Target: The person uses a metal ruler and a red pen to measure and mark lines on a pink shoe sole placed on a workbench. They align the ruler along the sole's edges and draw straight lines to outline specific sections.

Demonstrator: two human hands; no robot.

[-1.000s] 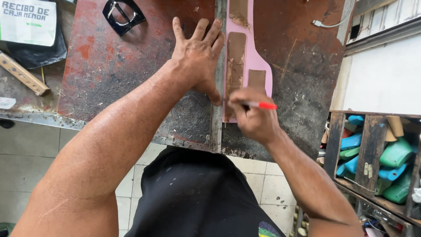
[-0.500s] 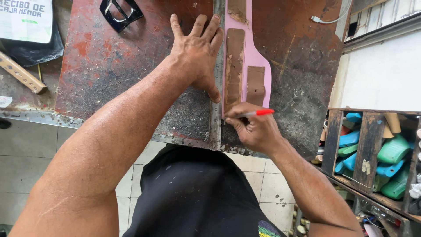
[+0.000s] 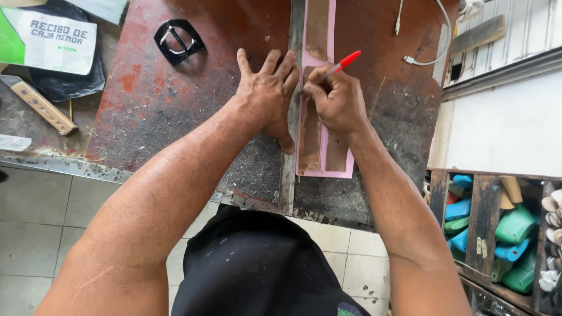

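Observation:
My left hand (image 3: pixel 269 93) lies flat, fingers spread, on the worn rust-red workbench (image 3: pixel 175 111), pressing a long metal straightedge (image 3: pixel 287 175) beside a pink strip (image 3: pixel 345 167). Brown leather pieces (image 3: pixel 309 140) rest on the pink strip. My right hand (image 3: pixel 336 102) grips a red-capped pen (image 3: pixel 339 64), its tip down on the strip next to the straightedge, close against my left fingers.
A black buckle (image 3: pixel 178 41) lies at the back left of the bench. A wooden-handled tool (image 3: pixel 38 105), a black bag (image 3: pixel 70 85) and a green-white paper (image 3: pixel 47 38) sit to the left. A white cable (image 3: pixel 430 44) runs at the back right. Shelves with coloured shoe lasts (image 3: pixel 509 228) stand at right.
My right hand has moved with the pen from the near end of the strip up along the straightedge, now beside my left fingers. My left hand stays pressed down.

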